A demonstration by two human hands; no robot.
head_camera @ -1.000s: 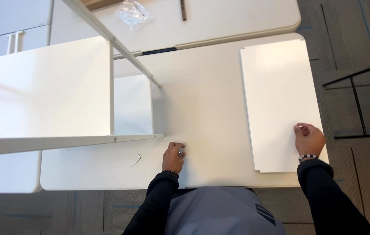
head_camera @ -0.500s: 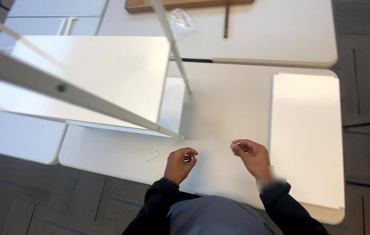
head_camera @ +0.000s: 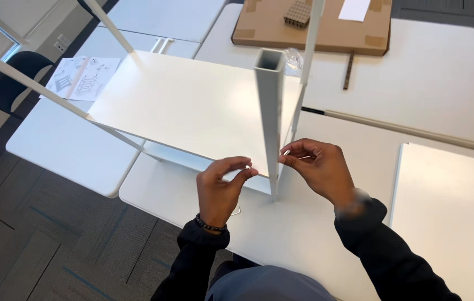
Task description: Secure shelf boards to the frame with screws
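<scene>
Both hands had come up to the white post [head_camera: 271, 120]. Left hand [head_camera: 220, 187] and right hand [head_camera: 318, 167] each pinched a tiny screw [head_camera: 248, 166] beside it. One could slip and drop.

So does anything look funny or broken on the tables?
Nothing looks broken or spilled. The white shelf panel lies flat with its white square-tube leg pointing up, which fits something half-built. Both hands, left and right, pinch small metal pieces beside that leg.

left hand [head_camera: 221, 187]: raised, thumb and forefinger pinched | right hand [head_camera: 318, 167]: raised, fingertips pinched, facing left
</scene>
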